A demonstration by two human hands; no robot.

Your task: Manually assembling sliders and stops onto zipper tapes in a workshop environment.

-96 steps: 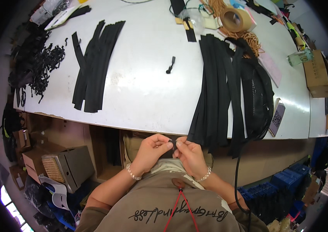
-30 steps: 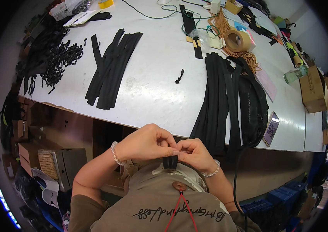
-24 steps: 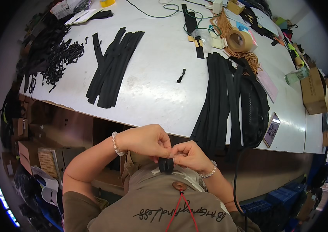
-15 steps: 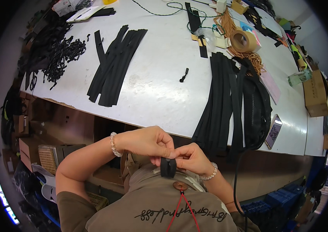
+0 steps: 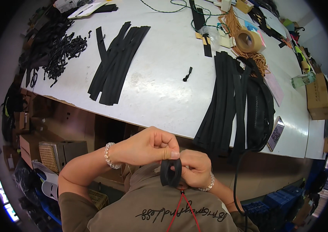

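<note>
I look down on one broad white table (image 5: 160, 89), its smooth top bowed by the lens. On my right lies the largest pile: a thick bundle of long black straps (image 5: 229, 104), flat and matte, draped over the near edge; I cannot count them apiece. To the left sits a second, shorter fan of black strips (image 5: 115, 63), also too overlapped to count. Far left, a heap of small black pieces (image 5: 61, 52), tangled and glossy. Beyond the bundle I see one roll of brown tape (image 5: 248, 40), round and hollow, on a loose coil of orange cord (image 5: 258, 62). One cardboard box (image 5: 318, 96) stands at the right edge, one flat phone (image 5: 275, 133) lies by the near edge, and one tiny black pull (image 5: 187, 74) lies alone mid-table.

Below the table edge, close to my chest, both hands meet. My left hand (image 5: 148, 146) is curled closed, pinching the top of a short black strap loop (image 5: 171, 173). My right hand (image 5: 195, 169) grips its right side, fingers folded. Each wrist wears one beaded bracelet.
</note>
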